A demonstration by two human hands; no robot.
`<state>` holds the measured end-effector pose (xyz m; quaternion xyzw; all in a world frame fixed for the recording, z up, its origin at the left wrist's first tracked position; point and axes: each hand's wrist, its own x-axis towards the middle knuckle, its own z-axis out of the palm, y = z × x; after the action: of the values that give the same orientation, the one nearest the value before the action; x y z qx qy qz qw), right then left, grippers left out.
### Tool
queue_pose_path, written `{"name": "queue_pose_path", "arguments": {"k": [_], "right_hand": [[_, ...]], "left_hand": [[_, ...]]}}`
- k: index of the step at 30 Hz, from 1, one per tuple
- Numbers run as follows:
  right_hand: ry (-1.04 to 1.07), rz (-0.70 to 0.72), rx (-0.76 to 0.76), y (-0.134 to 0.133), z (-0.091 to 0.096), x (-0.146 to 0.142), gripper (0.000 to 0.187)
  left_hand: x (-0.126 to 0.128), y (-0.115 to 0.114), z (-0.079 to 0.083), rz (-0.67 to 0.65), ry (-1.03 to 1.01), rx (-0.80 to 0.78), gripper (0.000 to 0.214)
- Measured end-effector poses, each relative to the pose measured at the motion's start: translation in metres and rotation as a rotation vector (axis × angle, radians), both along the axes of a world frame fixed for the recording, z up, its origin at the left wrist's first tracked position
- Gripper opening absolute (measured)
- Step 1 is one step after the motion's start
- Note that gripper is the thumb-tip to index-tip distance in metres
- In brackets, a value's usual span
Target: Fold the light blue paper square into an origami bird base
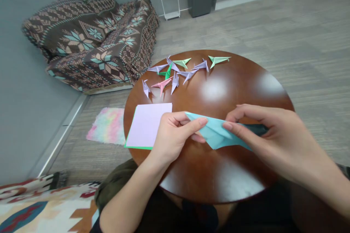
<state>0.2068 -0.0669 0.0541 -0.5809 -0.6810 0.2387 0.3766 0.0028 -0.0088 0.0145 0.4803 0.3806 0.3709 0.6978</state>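
A partly folded sheet of light blue origami paper (216, 133) is held above the near half of the round table. My left hand (176, 131) pinches its left end between thumb and fingers. With thumb and forefinger, my right hand (269, 131) grips the upper edge farther right. The paper's right end is partly hidden behind the right hand. Just left of my left hand lies a stack of square paper (149, 123), lilac on top with a green edge showing beneath.
Several folded paper cranes, among them a pink crane (163, 85) and a light green crane (218, 60), stand toward the far side of the brown table (237, 91). A patterned covered sofa (101, 43) is at the back left, with a fluffy pastel rug (106, 126) on the floor.
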Motion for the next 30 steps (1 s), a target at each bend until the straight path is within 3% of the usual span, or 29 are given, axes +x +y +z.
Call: {"name": "queue_pose_path", "arguments": {"k": [26,30], "right_hand": [[-0.001,0.094,-0.047,0.0023,-0.0072,0.0001,0.021],[0.01,0.117,-0.056,0.0018,-0.0068,0.0006,0.021]], "left_hand": [[0.0017,0.0,-0.0014,0.013,0.034,-0.007,0.024],[0.0022,0.0022,0.0037,0.07,0.018,-0.026,0.026]]}}
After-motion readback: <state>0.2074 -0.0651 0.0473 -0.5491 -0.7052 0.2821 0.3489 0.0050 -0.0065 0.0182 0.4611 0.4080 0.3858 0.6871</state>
